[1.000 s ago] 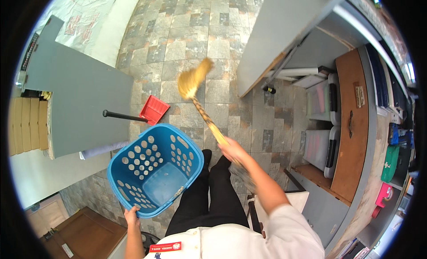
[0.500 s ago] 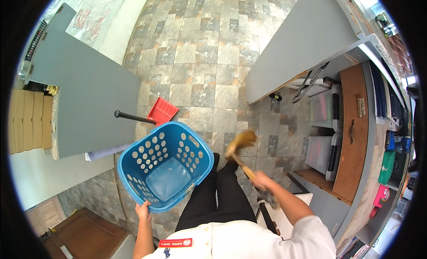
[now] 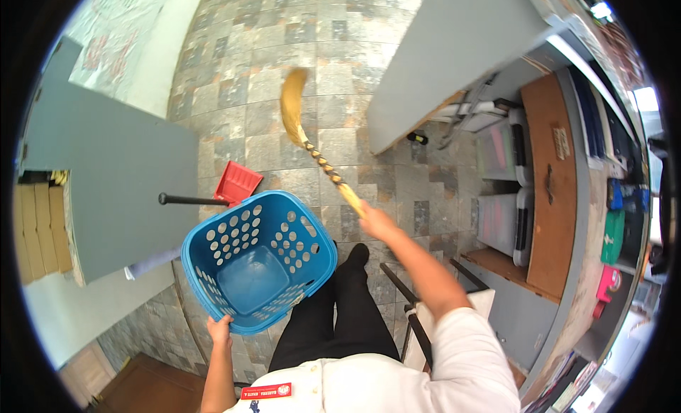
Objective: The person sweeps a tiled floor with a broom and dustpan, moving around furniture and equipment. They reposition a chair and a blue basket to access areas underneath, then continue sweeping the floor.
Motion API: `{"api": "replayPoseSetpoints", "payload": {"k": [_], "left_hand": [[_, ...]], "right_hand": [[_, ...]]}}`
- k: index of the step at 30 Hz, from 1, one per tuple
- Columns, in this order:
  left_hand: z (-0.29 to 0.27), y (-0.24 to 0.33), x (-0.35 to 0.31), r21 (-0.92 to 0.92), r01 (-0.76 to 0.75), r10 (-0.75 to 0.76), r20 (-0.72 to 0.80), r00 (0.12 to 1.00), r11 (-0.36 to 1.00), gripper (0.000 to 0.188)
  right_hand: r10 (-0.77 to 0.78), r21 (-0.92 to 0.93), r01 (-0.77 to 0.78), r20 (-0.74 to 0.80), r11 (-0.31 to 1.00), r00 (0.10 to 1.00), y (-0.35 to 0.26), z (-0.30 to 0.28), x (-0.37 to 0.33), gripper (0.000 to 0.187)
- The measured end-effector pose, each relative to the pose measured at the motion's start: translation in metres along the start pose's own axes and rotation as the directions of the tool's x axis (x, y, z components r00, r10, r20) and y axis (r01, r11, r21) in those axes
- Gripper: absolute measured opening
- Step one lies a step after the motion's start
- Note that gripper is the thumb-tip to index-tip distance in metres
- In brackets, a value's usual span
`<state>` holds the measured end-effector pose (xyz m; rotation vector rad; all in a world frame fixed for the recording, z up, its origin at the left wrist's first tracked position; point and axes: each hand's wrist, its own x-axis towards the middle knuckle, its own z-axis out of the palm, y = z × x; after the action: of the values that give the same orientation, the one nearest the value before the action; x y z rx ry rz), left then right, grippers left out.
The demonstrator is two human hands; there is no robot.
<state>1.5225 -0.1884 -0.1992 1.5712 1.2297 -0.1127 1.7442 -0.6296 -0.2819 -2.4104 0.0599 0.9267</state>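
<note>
My left hand [image 3: 220, 330] is closed on the near rim of a blue plastic laundry basket [image 3: 257, 267], which has round holes in its walls and nothing inside. My right hand [image 3: 377, 221] grips the handle end of a soft broom [image 3: 328, 169] with a braided grip and yellow bristles. The broom points away from me to the far left, its bristles fanned above the tiled floor. Just beyond the basket lies a red dustpan [image 3: 237, 183] with a black handle; the basket's rim hides a little of it.
Grey panels [image 3: 106, 150] flank the floor at left and a grey door [image 3: 447, 65] stands at right. Clear bins [image 3: 502, 221] sit in the right cabinet. A dark-framed chair [image 3: 413, 321] is close by my right leg. Brown cartons [image 3: 42, 232] fill the left shelf.
My right hand has swung the broom forward and to the left, from beside my leg to well beyond the basket. My left hand still holds the basket. The whole view has shifted slightly.
</note>
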Motion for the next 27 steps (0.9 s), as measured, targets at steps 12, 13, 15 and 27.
{"api": "replayPoseSetpoints", "payload": {"k": [12,13,15,27], "left_hand": [[0.209,0.008,0.013,0.309,-0.229,0.074,0.44,0.895,0.923,0.02],[0.231,0.004,0.011,0.371,-0.249,0.068,0.438,0.896,0.895,0.021],[0.275,-0.004,0.004,0.391,-0.266,0.033,0.511,0.859,0.881,0.022],[0.514,-0.054,-0.066,0.135,-0.005,-0.092,0.703,0.705,0.991,0.029]], "right_hand": [[0.536,-0.65,-0.409,-0.002,0.641,0.844,0.172,-0.184,-0.359,0.043],[0.607,-0.611,-0.5,-0.04,0.614,0.794,0.18,-0.176,-0.379,0.042],[0.69,-0.545,-0.614,-0.086,0.571,0.718,0.197,-0.164,-0.417,0.041],[0.864,-0.166,-0.876,-0.163,0.453,0.477,0.225,-0.115,-0.518,0.049]]}}
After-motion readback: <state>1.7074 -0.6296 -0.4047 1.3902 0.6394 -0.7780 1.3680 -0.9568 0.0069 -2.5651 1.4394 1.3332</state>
